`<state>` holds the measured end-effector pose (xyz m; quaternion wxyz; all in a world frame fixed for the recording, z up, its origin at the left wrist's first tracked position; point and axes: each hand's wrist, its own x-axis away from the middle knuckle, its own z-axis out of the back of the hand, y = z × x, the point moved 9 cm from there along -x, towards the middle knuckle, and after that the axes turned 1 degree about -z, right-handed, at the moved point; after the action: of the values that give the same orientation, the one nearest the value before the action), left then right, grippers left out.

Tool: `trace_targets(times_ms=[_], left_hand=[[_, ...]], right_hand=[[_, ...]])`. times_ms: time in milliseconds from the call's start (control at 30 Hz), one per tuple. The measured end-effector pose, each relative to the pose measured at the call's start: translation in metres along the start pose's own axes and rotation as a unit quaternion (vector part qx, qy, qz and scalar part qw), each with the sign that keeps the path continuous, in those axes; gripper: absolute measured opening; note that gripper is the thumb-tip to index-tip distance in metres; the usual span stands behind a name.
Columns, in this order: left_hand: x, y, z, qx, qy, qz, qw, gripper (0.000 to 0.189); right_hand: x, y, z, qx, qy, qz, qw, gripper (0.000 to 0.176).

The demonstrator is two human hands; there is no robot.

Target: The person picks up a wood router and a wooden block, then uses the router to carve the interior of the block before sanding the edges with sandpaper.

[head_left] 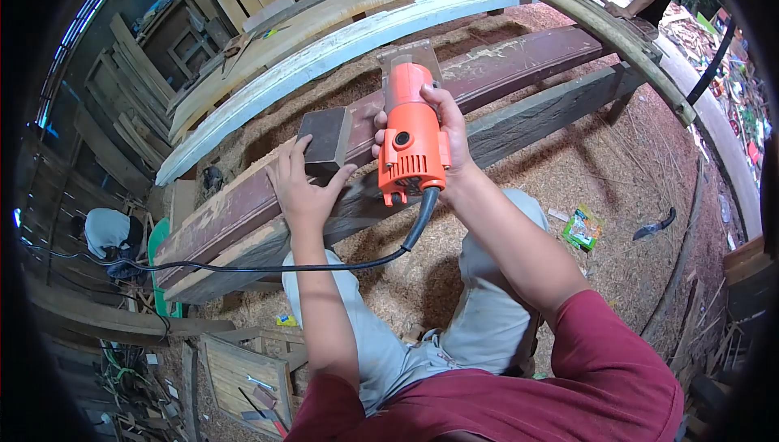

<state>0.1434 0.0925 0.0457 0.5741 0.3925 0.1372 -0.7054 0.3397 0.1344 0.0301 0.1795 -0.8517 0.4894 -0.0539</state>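
Note:
My right hand point(451, 121) is wrapped round the orange body of a trim router point(412, 137), whose base plate point(422, 54) lies toward the far side over a reddish-brown moulded board point(519, 64). The bit is hidden. A black power cord point(357, 266) leaves the router's near end and crosses over my left forearm. My left hand point(304, 186) grips a dark-faced wooden block point(326, 137) on the board, its thumb at the near corner and its fingers along the left side. Block and router are a short way apart.
Beside the board runs a grey weathered beam point(544, 113). Beyond lie a white-painted board point(349, 48) and long planks. A pole point(592, 24) crosses at right, near another person's hands point(621, 8). Wood shavings point(600, 174), a knife point(654, 225) and a packet point(582, 229) are on the ground.

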Motion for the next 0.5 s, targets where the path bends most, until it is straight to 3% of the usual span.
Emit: trace_targets(times_ms=[100,200,300,433,500], left_hand=[[0.001,-0.013,-0.001,0.125,0.057,0.098,0.986,0.069],[0.001,-0.010,0.018,0.118,0.150,0.050,0.980,0.066],[-0.003,-0.011,0.030,0.099,0.155,0.033,0.982,0.064],[0.001,-0.027,0.005,0.098,0.024,0.053,0.993,0.059],[0.001,-0.021,0.015,0.067,0.090,0.024,0.993,0.054]], right_hand=[[0.000,0.001,0.000,0.007,-0.002,-0.002,1.000,0.067],[-0.004,0.001,0.003,0.008,-0.010,-0.008,1.000,0.066],[-0.003,0.003,0.003,0.012,-0.009,-0.011,1.000,0.066],[-0.003,0.006,0.003,0.015,-0.001,-0.015,1.000,0.065],[-0.005,0.005,0.001,0.013,-0.006,-0.021,1.000,0.065]])
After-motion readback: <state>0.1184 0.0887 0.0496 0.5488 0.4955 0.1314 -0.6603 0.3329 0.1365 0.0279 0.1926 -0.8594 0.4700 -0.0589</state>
